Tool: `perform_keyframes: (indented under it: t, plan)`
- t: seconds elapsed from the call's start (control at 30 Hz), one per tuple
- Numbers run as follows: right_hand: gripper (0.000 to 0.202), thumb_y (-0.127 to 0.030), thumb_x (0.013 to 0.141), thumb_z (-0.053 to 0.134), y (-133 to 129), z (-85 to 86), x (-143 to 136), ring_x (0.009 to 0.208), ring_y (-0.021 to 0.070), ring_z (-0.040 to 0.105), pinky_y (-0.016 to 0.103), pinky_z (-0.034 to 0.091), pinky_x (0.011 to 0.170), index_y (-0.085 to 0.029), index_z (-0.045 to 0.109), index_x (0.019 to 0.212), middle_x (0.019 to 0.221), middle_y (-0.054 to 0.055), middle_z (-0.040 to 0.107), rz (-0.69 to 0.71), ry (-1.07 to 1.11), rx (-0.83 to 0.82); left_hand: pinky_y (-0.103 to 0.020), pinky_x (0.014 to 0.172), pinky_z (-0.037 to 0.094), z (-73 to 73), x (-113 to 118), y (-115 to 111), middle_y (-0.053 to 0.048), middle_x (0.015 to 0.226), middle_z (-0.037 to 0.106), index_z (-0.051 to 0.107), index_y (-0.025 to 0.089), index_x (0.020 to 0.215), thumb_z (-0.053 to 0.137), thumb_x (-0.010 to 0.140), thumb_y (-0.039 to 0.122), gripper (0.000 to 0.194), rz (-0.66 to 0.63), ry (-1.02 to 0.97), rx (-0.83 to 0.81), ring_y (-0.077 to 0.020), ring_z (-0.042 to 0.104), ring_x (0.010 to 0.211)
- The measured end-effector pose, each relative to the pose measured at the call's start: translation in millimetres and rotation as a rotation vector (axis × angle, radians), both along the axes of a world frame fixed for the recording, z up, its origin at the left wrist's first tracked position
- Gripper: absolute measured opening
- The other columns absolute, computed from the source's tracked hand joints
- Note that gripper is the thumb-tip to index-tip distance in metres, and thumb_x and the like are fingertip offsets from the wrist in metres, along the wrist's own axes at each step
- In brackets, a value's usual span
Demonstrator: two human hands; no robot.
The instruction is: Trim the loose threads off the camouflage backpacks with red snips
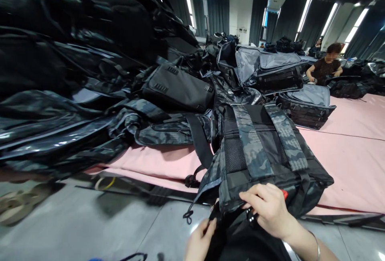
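Observation:
A black and grey camouflage backpack point(261, 144) lies in front of me, its two shoulder straps facing up and its near end at the table's edge. My left hand point(201, 239) pinches dark fabric at the near left corner of this backpack. Over its near edge, my right hand point(267, 209) is closed, thumb and fingertips on the fabric. A small red-ended object point(285, 194) sticks out beside the right hand's knuckles; the rest of it is hidden in the palm. A drawcord with a loop point(188, 216) hangs from the bag's left side.
Dark bags point(90, 24) are heaped high at left. A flat black bag point(177, 88) and open grey-lined bags point(276, 68) lie beyond on the pink-covered table point(349, 164). Another person point(326, 66) works at far right. Tape rolls point(21, 201) show low at left.

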State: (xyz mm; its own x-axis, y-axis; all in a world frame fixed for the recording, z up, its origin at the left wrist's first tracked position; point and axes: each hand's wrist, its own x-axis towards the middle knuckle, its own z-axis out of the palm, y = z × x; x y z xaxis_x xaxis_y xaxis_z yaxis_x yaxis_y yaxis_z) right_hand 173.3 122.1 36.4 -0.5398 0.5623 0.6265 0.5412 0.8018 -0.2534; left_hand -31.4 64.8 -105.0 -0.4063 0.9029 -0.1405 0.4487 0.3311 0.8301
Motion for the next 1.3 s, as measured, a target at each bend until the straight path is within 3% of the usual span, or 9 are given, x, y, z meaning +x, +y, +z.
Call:
perform_keyframes:
  t: [0.1, 0.23, 0.37, 0.57, 0.77, 0.87, 0.93, 1.0, 1.3]
  plan:
    - [0.020, -0.019, 0.092, 0.045, -5.3, -4.3, 1.4, 0.068, 0.0114, 0.057, 0.028, 0.033, 0.055, -0.019, 0.061, 0.104, 0.083, 0.002, 0.065, 0.013, -0.033, -0.020, -0.031, 0.064, 0.049, 21.0, -8.6, -5.9, -0.004, 0.084, 0.066, 0.065, 0.020, 0.084, 0.054, 0.075, 0.052, 0.035, 0.024, 0.095, 0.259, -0.0186, 0.060, 0.068]
    - [0.016, -0.023, 0.090, 0.052, -11.0, -8.1, 3.0, 0.070, 0.0109, 0.058, 0.027, 0.034, 0.055, -0.018, 0.061, 0.103, 0.087, 0.002, 0.066, 0.028, -0.035, -0.047, -0.027, 0.076, 0.049, 78.2, -0.1, 3.6, -0.002, 0.089, 0.066, 0.065, 0.024, 0.090, 0.057, 0.081, 0.034, 0.016, -0.131, 0.155, 0.620, -0.0161, 0.061, 0.081]
    - [0.015, -0.024, 0.091, 0.051, -11.9, -11.0, 5.4, 0.071, 0.0102, 0.059, 0.025, 0.037, 0.057, -0.020, 0.062, 0.100, 0.088, 0.002, 0.066, 0.039, -0.031, -0.076, -0.023, 0.068, 0.049, 110.4, 14.7, 24.2, -0.002, 0.085, 0.063, 0.064, 0.023, 0.090, 0.056, 0.082, 0.030, 0.013, -0.329, 0.226, 0.655, -0.0135, 0.060, 0.073]
    - [0.014, -0.019, 0.090, 0.050, -11.5, -9.3, 5.2, 0.071, 0.0109, 0.060, 0.023, 0.041, 0.060, -0.021, 0.063, 0.094, 0.085, 0.002, 0.065, 0.077, 0.028, -0.211, -0.025, 0.060, 0.042, 104.7, 22.1, 33.0, -0.001, 0.070, 0.051, 0.051, 0.020, 0.071, 0.043, 0.088, 0.029, 0.020, -0.340, 0.109, 0.537, -0.0134, 0.050, 0.065]
    - [0.028, -0.006, 0.080, 0.046, -0.3, 11.5, 10.7, 0.071, 0.0115, 0.059, 0.022, 0.046, 0.065, -0.021, 0.060, 0.099, 0.081, 0.001, 0.060, 0.045, 0.118, -0.437, -0.026, 0.052, 0.040, 101.5, 0.7, 18.7, 0.003, 0.056, 0.038, 0.039, 0.020, 0.062, 0.033, 0.091, 0.036, 0.034, -0.220, -0.562, 0.539, -0.0113, 0.040, 0.051]
    - [0.032, -0.012, 0.079, 0.054, 7.4, 26.6, 7.2, 0.081, 0.0159, 0.058, 0.027, 0.048, 0.072, -0.020, 0.053, 0.110, 0.090, 0.003, 0.060, -0.013, -0.003, -0.468, -0.029, 0.061, 0.045, 99.0, -11.3, 20.7, -0.001, 0.062, 0.051, 0.049, 0.019, 0.059, 0.043, 0.089, 0.036, 0.035, -0.217, -0.303, 0.618, -0.0146, 0.051, 0.061]
    - [0.031, -0.018, 0.082, 0.056, 11.3, 35.4, 0.5, 0.087, 0.0184, 0.057, 0.030, 0.047, 0.076, -0.020, 0.049, 0.113, 0.097, 0.006, 0.059, -0.035, -0.087, -0.451, -0.031, 0.072, 0.047, 94.6, -14.3, 26.7, -0.004, 0.078, 0.061, 0.063, 0.020, 0.076, 0.055, 0.083, 0.034, 0.018, -0.187, 0.032, 0.670, -0.0175, 0.057, 0.076]
    - [0.023, -0.019, 0.086, 0.052, 14.6, 42.2, -7.7, 0.088, 0.0189, 0.057, 0.031, 0.046, 0.076, -0.020, 0.051, 0.109, 0.097, 0.006, 0.060, -0.066, -0.179, -0.412, -0.030, 0.077, 0.048, 89.4, -13.2, 33.8, -0.005, 0.091, 0.064, 0.065, 0.022, 0.095, 0.058, 0.081, 0.029, 0.017, -0.178, 0.243, 0.707, -0.0175, 0.059, 0.085]
    - [0.017, -0.034, 0.086, 0.057, 30.7, 58.2, -40.1, 0.074, 0.0171, 0.062, 0.025, 0.040, 0.060, -0.024, 0.058, 0.099, 0.083, 0.001, 0.063, -0.108, -0.584, -0.318, -0.024, 0.073, 0.050, 81.2, -5.4, 45.4, -0.003, 0.085, 0.065, 0.064, 0.018, 0.088, 0.052, 0.085, 0.022, 0.013, -0.192, 0.356, 0.762, -0.0134, 0.062, 0.078]
